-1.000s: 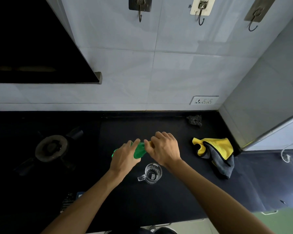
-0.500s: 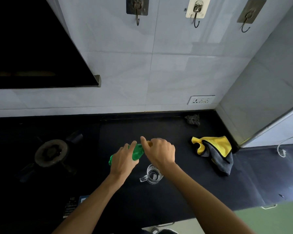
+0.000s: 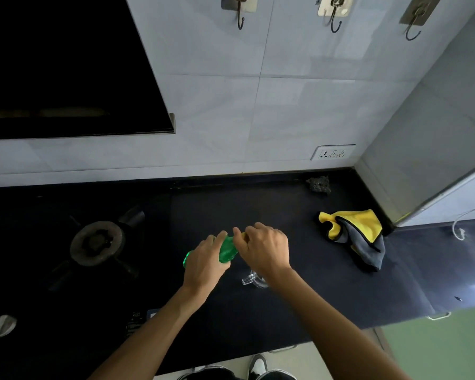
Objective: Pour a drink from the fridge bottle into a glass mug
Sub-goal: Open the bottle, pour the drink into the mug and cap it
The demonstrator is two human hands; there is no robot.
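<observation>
Your left grip (image 3: 205,263) is clasping the tilted green bottle (image 3: 226,252) over mid-desk (image 3: 258,209), and your right grip (image 3: 266,250) is pinching its yellow cap (image 3: 242,236). The glass mug (image 3: 254,281) is standing under your right wrist, its contents hidden, with open desk running toward the back edge.

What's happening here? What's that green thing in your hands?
A person at a dark kitchen counter is holding a green bottle on a slant. The left hand grips its body and the right hand pinches its top end, likely working the cap. A glass mug sits on the counter just under the right wrist, partly hidden. Nothing is pouring yet.
</observation>
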